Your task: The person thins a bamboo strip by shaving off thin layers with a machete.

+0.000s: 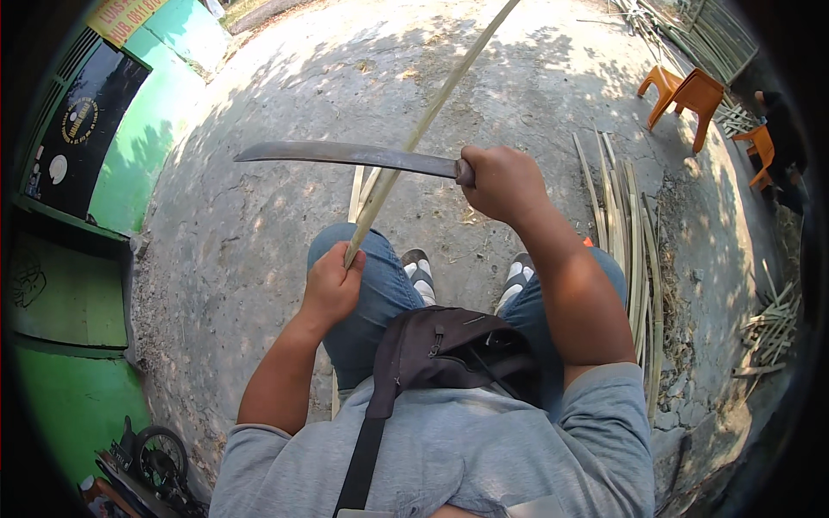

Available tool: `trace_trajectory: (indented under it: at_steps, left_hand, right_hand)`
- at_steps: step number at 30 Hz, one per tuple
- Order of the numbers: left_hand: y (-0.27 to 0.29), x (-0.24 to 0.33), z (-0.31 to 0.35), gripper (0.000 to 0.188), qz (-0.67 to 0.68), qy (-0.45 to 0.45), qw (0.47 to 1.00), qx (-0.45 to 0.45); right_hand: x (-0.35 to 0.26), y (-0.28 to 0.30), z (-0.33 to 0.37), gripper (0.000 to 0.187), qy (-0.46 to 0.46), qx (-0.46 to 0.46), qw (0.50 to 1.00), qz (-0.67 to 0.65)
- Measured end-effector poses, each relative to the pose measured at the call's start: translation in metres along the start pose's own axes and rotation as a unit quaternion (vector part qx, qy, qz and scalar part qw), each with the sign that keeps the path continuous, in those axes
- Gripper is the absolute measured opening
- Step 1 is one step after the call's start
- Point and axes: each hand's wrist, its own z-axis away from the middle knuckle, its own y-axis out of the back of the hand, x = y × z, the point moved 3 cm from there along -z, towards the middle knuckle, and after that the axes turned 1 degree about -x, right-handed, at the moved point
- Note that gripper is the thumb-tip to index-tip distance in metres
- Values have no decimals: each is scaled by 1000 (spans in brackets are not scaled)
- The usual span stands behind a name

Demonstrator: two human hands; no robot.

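Note:
My left hand (332,285) is closed round the near end of a long pale bamboo strip (442,95), just over my left knee. The strip slants up and away to the right, past the top edge of the view. In my right hand (505,183) is the handle of a machete (345,154), its long blade pointing left. The blade crosses the strip a short way beyond my left hand and appears to touch it. Most of the handle is hidden in my fist.
Long bamboo strips (635,250) lie on the concrete ground (250,259) beside my right leg. Orange plastic chairs (686,99) and a person in dark clothes (781,147) are at the right. A short-strip pile (773,328) lies nearer. A green wall (129,181) and motorbike (155,457) stand left.

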Motion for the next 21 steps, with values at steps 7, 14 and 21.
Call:
trace_trajectory:
  at_steps: [7,14,21]
  left_hand:
    - [0,-4,-5,30,-18,14,1000,-12]
    - [-1,-1,-5,31,6,-6,1000,-12]
    - [3,-5,-2,29,15,8,1000,-19]
  right_hand:
    - [9,0,-4,8,-46,42,998,-29]
    - [26,-1,-11,10,-32,49,998,-18]
    - [2,-3,-5,15,0,25,1000,-8]
